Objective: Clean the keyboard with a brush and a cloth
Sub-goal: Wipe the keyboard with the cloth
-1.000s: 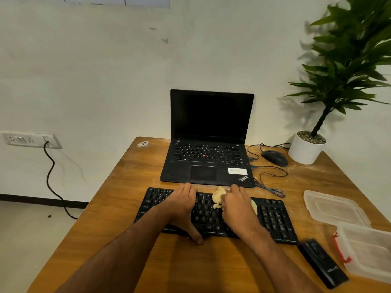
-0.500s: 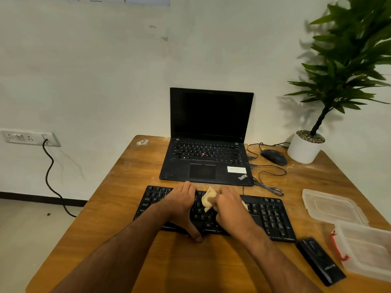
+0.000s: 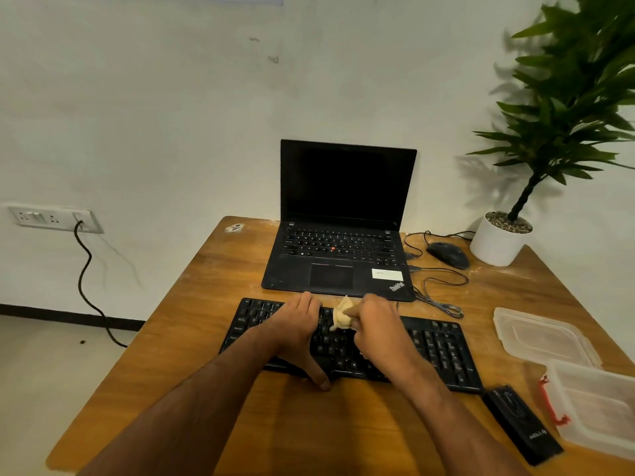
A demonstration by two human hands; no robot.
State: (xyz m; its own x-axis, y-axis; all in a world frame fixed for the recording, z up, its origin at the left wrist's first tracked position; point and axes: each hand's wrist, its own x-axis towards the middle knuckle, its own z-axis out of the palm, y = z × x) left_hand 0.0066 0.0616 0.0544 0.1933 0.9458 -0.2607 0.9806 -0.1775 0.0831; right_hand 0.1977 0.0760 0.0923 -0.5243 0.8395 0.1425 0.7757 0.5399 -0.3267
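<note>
A black external keyboard (image 3: pixel 436 348) lies across the wooden desk in front of me. My left hand (image 3: pixel 295 334) rests flat on its left-centre keys, thumb hooked over the front edge, holding it steady. My right hand (image 3: pixel 379 334) is closed on a crumpled cream cloth (image 3: pixel 342 314) and presses it on the upper middle keys, close beside the left hand's fingers. Most of the cloth is hidden under the right hand. No brush is visible.
An open black laptop (image 3: pixel 338 259) stands just behind the keyboard. A wired mouse (image 3: pixel 448 254) with a loose cable and a potted plant (image 3: pixel 498 240) sit at the back right. Two clear plastic containers (image 3: pixel 543 338) and a black case (image 3: pixel 524 426) lie at the right.
My right hand has slid the cloth leftwards along the keys, from the keyboard's middle-right towards my left hand. The left hand has stayed in place.
</note>
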